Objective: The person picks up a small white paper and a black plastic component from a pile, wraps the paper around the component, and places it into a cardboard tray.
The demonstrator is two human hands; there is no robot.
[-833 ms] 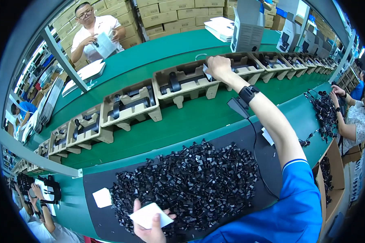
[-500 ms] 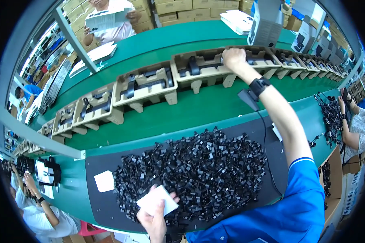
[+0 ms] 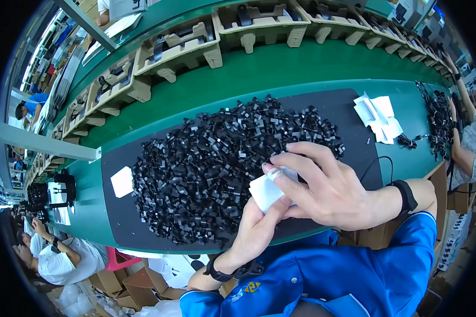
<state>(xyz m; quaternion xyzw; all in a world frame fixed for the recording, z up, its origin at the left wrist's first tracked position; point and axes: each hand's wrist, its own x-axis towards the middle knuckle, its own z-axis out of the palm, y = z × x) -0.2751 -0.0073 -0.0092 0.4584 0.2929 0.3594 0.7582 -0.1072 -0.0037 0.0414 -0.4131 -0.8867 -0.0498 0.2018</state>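
Just right of frame centre, white papers (image 3: 264, 191) are clamped by the fingers of the left hand (image 3: 256, 228). Upper edge is touched by fingers of the right hand (image 3: 330, 195); pinch cannot be told. Black pieces (image 3: 206, 171) are heaped left of centre. Lower centre: yellow emblem (image 3: 252, 287) borne on blue shirt (image 3: 322, 272), adjoining white marks too small to be read.

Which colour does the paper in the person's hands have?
The paper is white, seen best in the head view.

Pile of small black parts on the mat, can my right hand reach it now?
Probably yes: the pile lies close beside your right hand, with nothing visible between, though that hand is at the white paper.
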